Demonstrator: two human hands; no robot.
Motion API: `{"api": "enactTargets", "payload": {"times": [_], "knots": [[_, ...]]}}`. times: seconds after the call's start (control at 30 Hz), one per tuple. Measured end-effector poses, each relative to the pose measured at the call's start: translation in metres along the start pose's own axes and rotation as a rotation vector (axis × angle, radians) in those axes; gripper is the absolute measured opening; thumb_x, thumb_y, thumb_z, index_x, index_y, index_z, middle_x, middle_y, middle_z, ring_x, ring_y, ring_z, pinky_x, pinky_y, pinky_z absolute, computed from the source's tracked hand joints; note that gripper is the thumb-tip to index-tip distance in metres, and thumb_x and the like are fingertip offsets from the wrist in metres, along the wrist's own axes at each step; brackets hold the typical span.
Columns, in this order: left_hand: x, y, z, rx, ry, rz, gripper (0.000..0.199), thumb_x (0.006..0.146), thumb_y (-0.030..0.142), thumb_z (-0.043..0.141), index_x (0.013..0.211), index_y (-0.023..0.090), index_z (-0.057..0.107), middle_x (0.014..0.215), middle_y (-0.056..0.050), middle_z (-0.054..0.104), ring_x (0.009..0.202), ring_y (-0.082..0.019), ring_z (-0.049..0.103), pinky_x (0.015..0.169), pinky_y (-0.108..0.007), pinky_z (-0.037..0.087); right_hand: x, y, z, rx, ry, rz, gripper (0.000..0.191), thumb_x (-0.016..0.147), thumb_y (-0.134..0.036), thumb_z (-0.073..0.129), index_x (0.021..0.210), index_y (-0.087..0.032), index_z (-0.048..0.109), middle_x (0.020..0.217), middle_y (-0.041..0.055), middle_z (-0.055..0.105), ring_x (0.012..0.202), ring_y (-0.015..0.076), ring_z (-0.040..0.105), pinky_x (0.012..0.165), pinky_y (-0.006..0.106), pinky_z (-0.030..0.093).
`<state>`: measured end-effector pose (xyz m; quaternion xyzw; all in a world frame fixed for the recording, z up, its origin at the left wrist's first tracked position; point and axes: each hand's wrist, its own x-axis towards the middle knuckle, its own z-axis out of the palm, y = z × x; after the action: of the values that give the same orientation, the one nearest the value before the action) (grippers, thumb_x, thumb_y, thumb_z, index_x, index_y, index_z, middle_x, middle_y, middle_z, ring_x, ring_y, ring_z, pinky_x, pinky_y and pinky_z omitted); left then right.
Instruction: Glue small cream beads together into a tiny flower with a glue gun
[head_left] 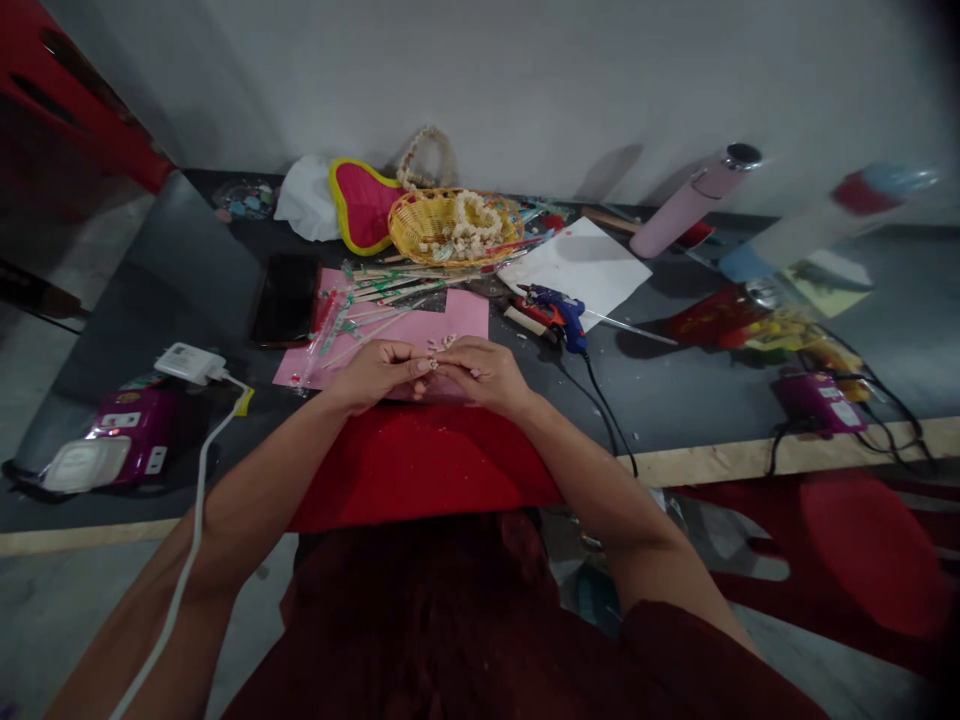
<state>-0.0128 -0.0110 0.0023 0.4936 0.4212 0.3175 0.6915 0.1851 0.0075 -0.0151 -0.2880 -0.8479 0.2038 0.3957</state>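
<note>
My left hand (386, 373) and my right hand (484, 372) meet over the front of a pink sheet (468, 315). Pinched between both sets of fingertips is a small cream-coloured piece (433, 364), too small to name. A few similar bits (442, 343) lie just beyond the fingers. Under my wrists a red cloth (427, 465) hangs at the table's front edge. Wooden sticks in clear wrappers (397, 287) are spread behind my hands. To the right rests a blue glue gun (562, 315) with its cord trailing forward.
A yellow wicker basket (420, 212) holds a cream beaded strand (476, 225). Left are a phone (286, 300), a white charger (191, 363) with its cable crossing my left arm, and a purple power socket (135, 430). Right are white paper (585, 265), a pink flask (694, 205) and another purple socket (817, 403).
</note>
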Motion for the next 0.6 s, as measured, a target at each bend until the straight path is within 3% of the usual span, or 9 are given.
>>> {"api": "enactTargets", "payload": {"times": [0.23,0.4,0.6], "knots": [[0.0013,-0.0017,0.0007,-0.031,0.026,-0.010,0.029,0.069,0.037,0.070,0.081,0.011,0.069,0.059,-0.003,0.063,0.054,-0.009,0.056,0.057,-0.023,0.047,-0.0011,0.0020,0.0019,-0.011,-0.011,0.003,0.019,0.086,-0.027,0.056,0.096,-0.019,0.069,0.085,0.0068,0.070,0.083,0.0144,0.064,0.079,0.030,0.053],[0.0011,-0.0021,0.0002,-0.044,-0.002,0.034,0.030,0.072,0.036,0.069,0.087,0.011,0.069,0.070,-0.005,0.067,0.057,-0.009,0.057,0.061,-0.023,0.047,-0.0005,0.0016,0.0002,-0.022,0.007,-0.002,0.021,0.087,-0.029,0.054,0.099,-0.020,0.068,0.088,0.0067,0.069,0.084,0.0138,0.063,0.077,0.028,0.054],[0.0006,-0.0004,0.0025,-0.005,0.028,0.052,0.029,0.071,0.037,0.070,0.082,0.011,0.069,0.062,-0.002,0.064,0.055,-0.009,0.056,0.060,-0.023,0.046,-0.0008,0.0012,0.0021,-0.060,0.045,-0.047,0.021,0.087,-0.028,0.055,0.099,-0.019,0.068,0.087,0.0073,0.069,0.084,0.0136,0.064,0.078,0.026,0.054]]}}
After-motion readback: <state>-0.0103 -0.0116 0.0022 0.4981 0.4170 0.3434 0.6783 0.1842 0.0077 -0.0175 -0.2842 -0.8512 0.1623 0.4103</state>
